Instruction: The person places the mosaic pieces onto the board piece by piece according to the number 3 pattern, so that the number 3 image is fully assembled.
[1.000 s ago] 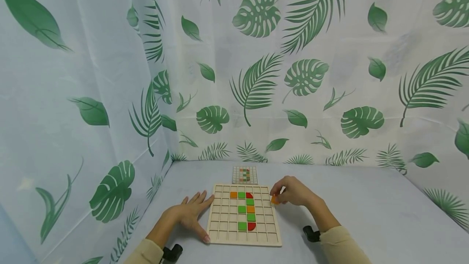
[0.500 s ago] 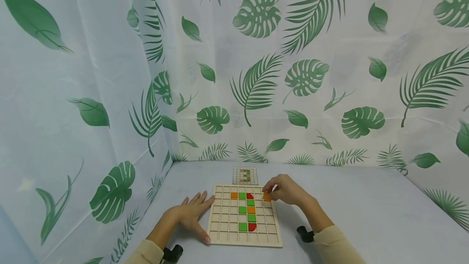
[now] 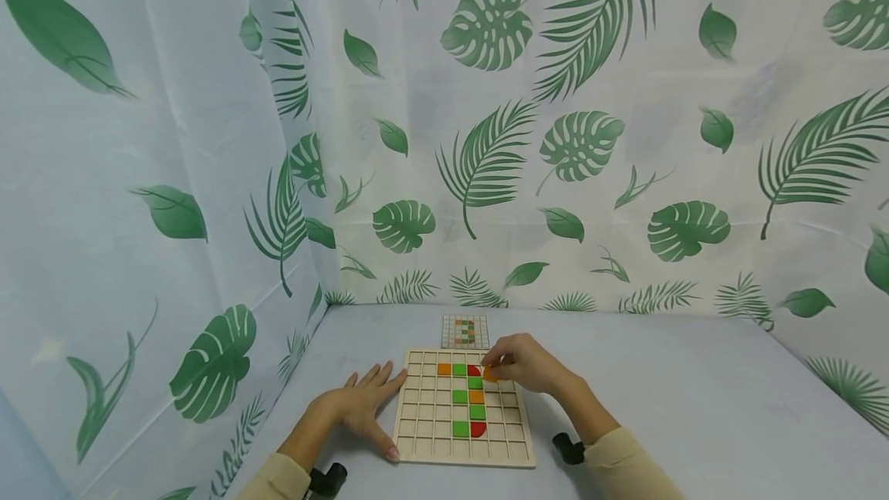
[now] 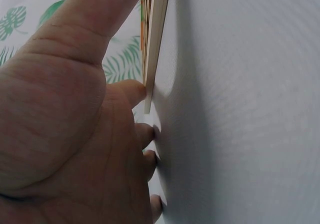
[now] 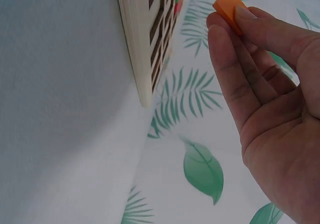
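Observation:
A pale wooden grid board (image 3: 424,450) lies on the table, with green, red and orange tiles set in some of its cells. My right hand (image 3: 531,365) pinches an orange tile (image 5: 231,9) between thumb and fingers, above the upper right part of the board. In the head view this orange tile overlaps the cells just right of the red tile (image 3: 474,370) in the upper row. My left hand (image 3: 361,407) spreads along the board's left side, its thumb at the near left corner and a fingertip touching the edge.
Behind the board lies a small pattern card (image 3: 464,332) printed with a similar coloured grid. White curtains (image 3: 486,176) with green leaves stand behind and at the left of the table (image 3: 729,407). Black wrist cameras (image 3: 569,447) sit under both forearms.
My right hand has moved left with the orange tile, from beyond the board's right edge to over its cells. The left hand has stayed in place.

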Motion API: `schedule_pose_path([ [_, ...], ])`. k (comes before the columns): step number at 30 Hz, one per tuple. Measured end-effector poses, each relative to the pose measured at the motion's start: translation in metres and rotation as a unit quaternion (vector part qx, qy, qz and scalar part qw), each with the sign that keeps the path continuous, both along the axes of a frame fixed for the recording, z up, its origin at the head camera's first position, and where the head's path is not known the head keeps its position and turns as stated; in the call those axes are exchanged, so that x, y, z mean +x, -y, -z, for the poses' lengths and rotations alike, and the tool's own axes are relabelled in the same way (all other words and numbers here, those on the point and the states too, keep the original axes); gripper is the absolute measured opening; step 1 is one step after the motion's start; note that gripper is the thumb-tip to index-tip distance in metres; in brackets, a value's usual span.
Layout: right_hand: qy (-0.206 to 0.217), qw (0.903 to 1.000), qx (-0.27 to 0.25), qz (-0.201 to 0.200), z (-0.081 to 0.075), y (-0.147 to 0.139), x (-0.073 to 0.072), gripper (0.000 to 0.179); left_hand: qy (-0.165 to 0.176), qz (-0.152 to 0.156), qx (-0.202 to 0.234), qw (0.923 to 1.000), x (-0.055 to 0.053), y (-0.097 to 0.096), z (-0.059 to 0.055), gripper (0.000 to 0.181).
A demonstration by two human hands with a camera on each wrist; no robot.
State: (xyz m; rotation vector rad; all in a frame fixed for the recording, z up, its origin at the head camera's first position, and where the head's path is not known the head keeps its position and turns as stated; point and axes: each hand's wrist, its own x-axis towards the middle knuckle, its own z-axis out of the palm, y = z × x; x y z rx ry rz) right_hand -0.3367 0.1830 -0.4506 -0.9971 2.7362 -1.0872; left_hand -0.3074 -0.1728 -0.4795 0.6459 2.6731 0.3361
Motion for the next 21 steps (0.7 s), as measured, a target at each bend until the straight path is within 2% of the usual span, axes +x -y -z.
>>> schedule_pose_path([
  [8, 0.015, 0.9998, 0.010, 0.001, 0.004, 0.011, 0.002, 0.016, -0.003, -0.007, 0.000, 1.0000, 0.002, -0.003, -0.002, 0.136],
  [16, 0.004, 0.9997, 0.009, -0.022, 0.006, 0.021, 0.005, 0.014, 0.000, -0.009, 0.003, 1.0000, 0.002, -0.003, -0.002, 0.137],
  [21, 0.013, 0.9993, 0.013, -0.032, 0.004, 0.032, 0.006, 0.013, -0.001, -0.010, 0.000, 1.0000, 0.001, -0.003, 0.000, 0.137],
])
